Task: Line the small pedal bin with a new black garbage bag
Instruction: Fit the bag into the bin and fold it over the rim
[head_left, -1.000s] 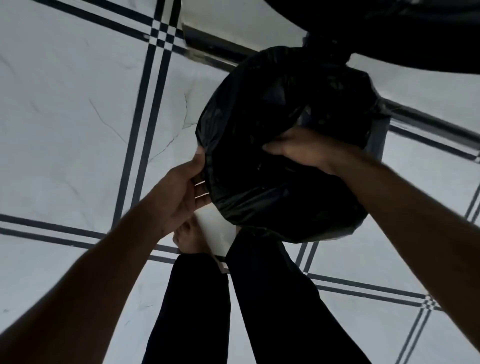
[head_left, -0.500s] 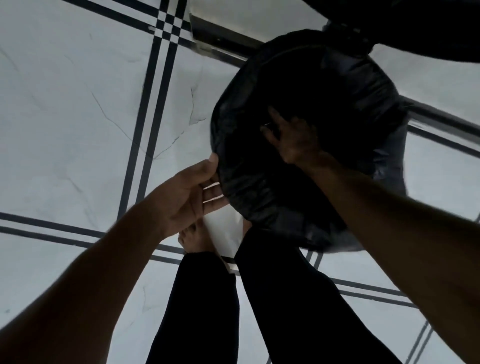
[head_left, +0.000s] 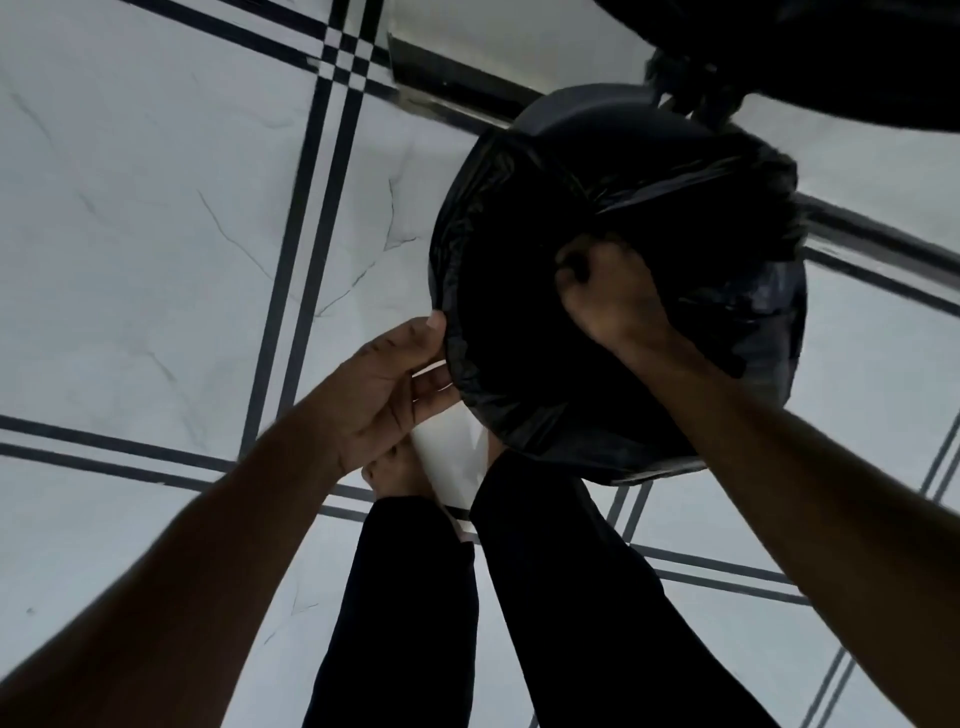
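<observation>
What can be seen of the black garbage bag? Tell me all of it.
The black garbage bag is thin, glossy, crinkled plastic, draped over the round mouth of the pedal bin, whose grey rim shows only at the far side. Its middle sinks into a dark hollow; gathered folds bunch along the near and right edges. The left hand pinches the near-left edge, and the right hand presses down inside, fingers curled into the plastic. It sits just ahead of the person's legs, above the white tiled floor.

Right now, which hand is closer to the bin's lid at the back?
The right hand. It is pushed down inside the black bag, just below the raised grey lid. The left hand grips the bag's near edge, farther from the lid.
</observation>
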